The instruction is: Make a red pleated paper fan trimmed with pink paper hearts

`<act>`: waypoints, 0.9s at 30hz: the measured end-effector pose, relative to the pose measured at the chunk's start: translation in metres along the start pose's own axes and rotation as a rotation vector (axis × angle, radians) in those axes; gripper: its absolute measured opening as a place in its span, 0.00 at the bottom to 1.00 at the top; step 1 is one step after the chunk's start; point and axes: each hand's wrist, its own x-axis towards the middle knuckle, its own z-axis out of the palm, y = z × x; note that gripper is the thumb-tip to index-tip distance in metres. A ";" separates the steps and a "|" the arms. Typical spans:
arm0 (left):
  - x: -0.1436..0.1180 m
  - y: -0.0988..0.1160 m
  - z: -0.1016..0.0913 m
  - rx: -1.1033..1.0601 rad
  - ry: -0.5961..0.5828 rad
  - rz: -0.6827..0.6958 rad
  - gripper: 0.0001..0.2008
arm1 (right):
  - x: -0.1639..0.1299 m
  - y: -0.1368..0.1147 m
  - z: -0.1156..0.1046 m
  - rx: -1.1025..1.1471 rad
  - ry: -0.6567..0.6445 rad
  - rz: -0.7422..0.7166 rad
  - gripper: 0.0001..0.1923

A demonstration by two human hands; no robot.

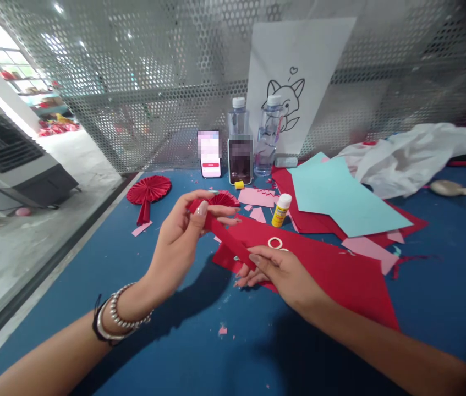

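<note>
A narrow red paper strip point(228, 237) slants between my two hands above the blue table. My left hand point(185, 225) pinches its upper end between thumb and fingers. At the lower end, the thumb and forefinger of my right hand point(280, 272) grip it. Below and behind lies a large red paper sheet point(332, 269), with a cream ring point(275, 242) on it near my right hand. Partly hidden behind my left hand is a pleated red paper fan point(226, 198). Another pleated red fan with a handle point(150, 191) rests farther left.
A glue stick point(281, 212) stands upright beyond the red sheet, its yellow cap-like piece point(239, 185) near the phones. Two phones point(210, 165) and water bottles point(266, 143) line the perforated metal panel. Light-blue paper point(344, 192), pink scraps point(257, 197) and a white plastic bag point(406, 151) lie right.
</note>
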 end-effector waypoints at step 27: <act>-0.005 0.002 -0.002 -0.011 -0.267 -0.358 0.15 | 0.003 -0.035 -0.060 -1.663 -0.165 -0.341 0.13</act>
